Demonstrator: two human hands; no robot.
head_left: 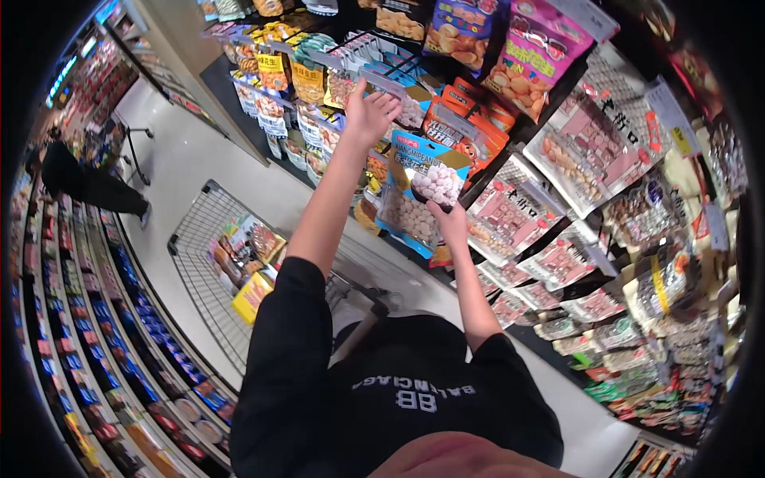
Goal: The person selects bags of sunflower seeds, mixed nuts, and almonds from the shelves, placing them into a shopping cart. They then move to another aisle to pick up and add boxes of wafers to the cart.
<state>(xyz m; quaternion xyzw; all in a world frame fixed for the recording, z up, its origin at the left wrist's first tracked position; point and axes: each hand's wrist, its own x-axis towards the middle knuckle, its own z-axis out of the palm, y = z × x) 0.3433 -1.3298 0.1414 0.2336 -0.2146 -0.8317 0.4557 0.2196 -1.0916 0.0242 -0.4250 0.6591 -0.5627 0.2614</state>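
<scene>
Two hands are in view. Your right hand holds one blue bag at its lower right edge, thumb on the printed front and the other fingers out of sight behind it; whether they are spread or pressed together, you cannot tell. The blue bag is tilted, with its front toward you, and stands out in front of the rack. It shows one picture of white-coated nuts above one clear section of similar pieces.

Your left hand is raised above and to the left of the blue bag, open and empty. Its thumb is held apart; the other fingers are extended close together beside one price-tag holder. Contact with the holder cannot be confirmed.

At least one further blue packet hangs just behind your left hand. Right of it are several orange packets. Above these are one purple-and-blue bag and one pink bag. Several white-and-pink bags hang farther right, the two largest uppermost.

One wire cart is at your left, containing one yellow pack and several other packets. One person in dark clothing is beyond it, well apart from your hands.
</scene>
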